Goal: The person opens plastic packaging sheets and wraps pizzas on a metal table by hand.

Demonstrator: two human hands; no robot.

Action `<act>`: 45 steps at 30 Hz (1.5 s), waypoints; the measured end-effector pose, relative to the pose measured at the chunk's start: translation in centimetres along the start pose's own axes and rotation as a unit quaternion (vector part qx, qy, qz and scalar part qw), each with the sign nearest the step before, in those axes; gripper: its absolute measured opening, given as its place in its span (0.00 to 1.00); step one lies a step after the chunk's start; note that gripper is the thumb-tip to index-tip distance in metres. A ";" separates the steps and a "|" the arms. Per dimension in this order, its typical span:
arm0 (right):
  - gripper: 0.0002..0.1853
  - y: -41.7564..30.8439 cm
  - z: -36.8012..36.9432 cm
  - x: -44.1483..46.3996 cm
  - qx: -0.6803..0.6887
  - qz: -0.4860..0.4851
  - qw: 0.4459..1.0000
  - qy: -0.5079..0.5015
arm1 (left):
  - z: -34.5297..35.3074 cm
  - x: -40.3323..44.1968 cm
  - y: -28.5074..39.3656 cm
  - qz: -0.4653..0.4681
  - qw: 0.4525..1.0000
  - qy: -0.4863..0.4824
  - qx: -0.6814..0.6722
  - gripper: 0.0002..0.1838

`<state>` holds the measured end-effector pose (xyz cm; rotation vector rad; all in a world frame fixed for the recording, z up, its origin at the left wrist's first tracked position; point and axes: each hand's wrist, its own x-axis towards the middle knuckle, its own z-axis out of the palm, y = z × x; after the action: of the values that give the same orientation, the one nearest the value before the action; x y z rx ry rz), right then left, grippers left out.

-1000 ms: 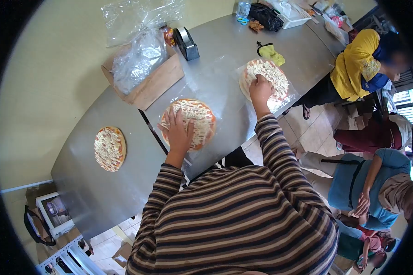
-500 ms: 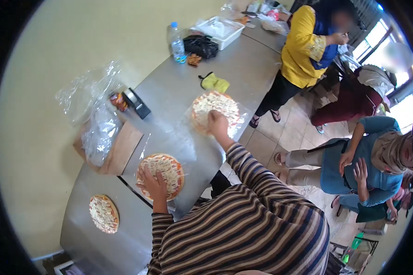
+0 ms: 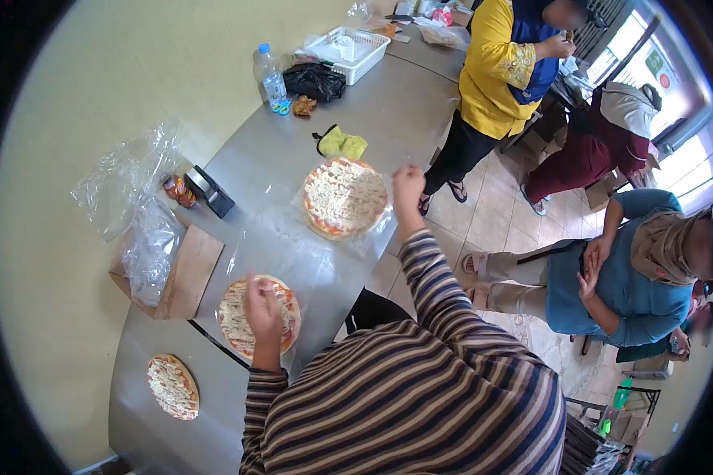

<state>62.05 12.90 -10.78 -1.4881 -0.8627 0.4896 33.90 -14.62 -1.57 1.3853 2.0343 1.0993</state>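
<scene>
Just above the near pizza (image 3: 284,336) is my left hand (image 3: 264,317), its fingers a little apart with nothing seen between them. That pizza carries pale shredded topping. My right hand (image 3: 409,190) is closed in a pinch, off the right edge of the far pizza (image 3: 345,195); what its fingers hold, if anything, I cannot make out. Clear plastic film (image 3: 376,237) spreads around the far pizza on the metal table. A third pizza (image 3: 173,386) lies farther left, away from both hands.
Along the wall stand a paper box (image 3: 194,277) with clear plastic bags, a tape dispenser (image 3: 210,192), a water bottle (image 3: 271,79), a black bag (image 3: 315,81) and a white basket (image 3: 356,67). A yellow-green cloth item (image 3: 342,143) lies behind the far pizza. Several people stand to the right.
My right hand has moved off the far pizza's top to its right side. My left hand has lifted from lying across the near pizza. The whole view has shifted slightly.
</scene>
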 end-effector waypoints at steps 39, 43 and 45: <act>0.12 -8.8 -4.4 -15.2 0.148 0.267 0.889 -0.342 | 7.6 -4.0 1.1 -0.222 0.841 -0.263 -0.418 0.21; 0.13 -7.2 -5.8 -16.2 0.070 0.288 0.913 -0.280 | 5.5 -4.7 2.6 -0.232 0.837 -0.290 -0.401 0.22; 0.13 -7.1 -6.5 -16.4 0.062 0.285 0.916 -0.277 | 4.9 -6.1 1.7 -0.247 0.819 -0.334 -0.396 0.20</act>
<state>55.05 -4.22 -6.29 -1.4920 -0.7905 1.4273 40.88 -18.05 -3.50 0.6043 1.0928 0.8729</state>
